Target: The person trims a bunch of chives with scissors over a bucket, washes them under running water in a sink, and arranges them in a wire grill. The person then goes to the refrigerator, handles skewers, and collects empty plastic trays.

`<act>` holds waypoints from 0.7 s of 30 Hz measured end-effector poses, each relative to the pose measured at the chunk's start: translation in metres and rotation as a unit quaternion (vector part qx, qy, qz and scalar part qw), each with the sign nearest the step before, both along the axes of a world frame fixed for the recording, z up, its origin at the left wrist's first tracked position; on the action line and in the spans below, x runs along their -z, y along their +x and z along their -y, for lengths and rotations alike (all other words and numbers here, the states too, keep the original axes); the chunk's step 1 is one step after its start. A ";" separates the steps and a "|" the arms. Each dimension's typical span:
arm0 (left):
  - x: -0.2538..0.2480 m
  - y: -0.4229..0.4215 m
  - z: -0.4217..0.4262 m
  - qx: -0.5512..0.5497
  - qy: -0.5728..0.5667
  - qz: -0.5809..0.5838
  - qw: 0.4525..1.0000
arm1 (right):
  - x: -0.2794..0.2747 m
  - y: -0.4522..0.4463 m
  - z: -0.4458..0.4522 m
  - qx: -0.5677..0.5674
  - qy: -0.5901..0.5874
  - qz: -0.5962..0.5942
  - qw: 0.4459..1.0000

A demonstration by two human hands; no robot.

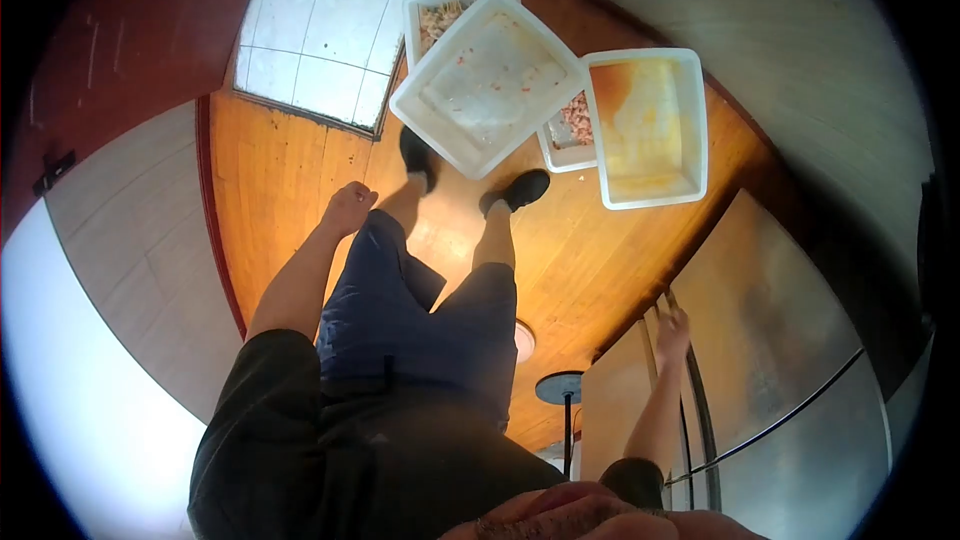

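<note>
My left hand [350, 208] hangs beside my left thigh, its fingers curled in and no object visible in it. At the right, my right hand [673, 328] is closed around the upright handle at the edge of a stainless steel cabinet door [760, 290], which looks like a fridge. Part of the grip is hidden by the hand itself. On the floor ahead, a white plastic tub [490, 80] lies crosswise over another tub [411, 25] holding pale pieces of food. A second emptied tub [650, 130], stained yellow-orange, rests partly over a tub of pinkish meat pieces [577, 118].
My feet in dark shoes [520, 190] stand on the wooden floor [290, 160] close to the tubs. White tiles [320, 30] lie ahead on the left. A round-topped stand [560, 387] is beside me, and a grey wall [780, 40] runs behind the tubs.
</note>
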State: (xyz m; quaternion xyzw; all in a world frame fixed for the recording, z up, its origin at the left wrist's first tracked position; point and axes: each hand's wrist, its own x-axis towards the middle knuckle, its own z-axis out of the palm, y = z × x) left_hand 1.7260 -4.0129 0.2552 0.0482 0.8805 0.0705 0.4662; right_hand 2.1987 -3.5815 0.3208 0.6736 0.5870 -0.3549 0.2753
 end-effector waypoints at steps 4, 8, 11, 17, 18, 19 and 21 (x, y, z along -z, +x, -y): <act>0.038 -0.026 0.022 0.002 -0.007 0.009 1.000 | 0.049 -0.070 0.050 0.038 -0.067 -0.128 0.989; 0.107 -0.070 0.033 0.061 0.015 0.016 0.998 | 0.097 -0.129 0.084 0.072 -0.040 -0.128 0.988; 0.164 -0.109 0.023 0.079 0.034 -0.012 0.996 | 0.161 -0.150 0.078 0.073 -0.005 -0.094 0.993; 0.267 -0.161 -0.043 0.066 0.068 -0.063 0.994 | 0.297 -0.121 0.005 0.288 0.079 0.058 0.953; 0.300 -0.167 -0.040 0.087 0.093 -0.108 0.986 | 0.309 -0.116 -0.005 0.337 0.071 0.063 0.937; 0.310 -0.164 -0.053 0.086 0.091 -0.114 0.986 | 0.323 -0.106 -0.008 0.359 0.102 0.068 0.925; 0.312 -0.162 -0.084 0.065 0.097 -0.098 0.988 | 0.356 -0.092 -0.019 0.397 0.164 0.063 0.901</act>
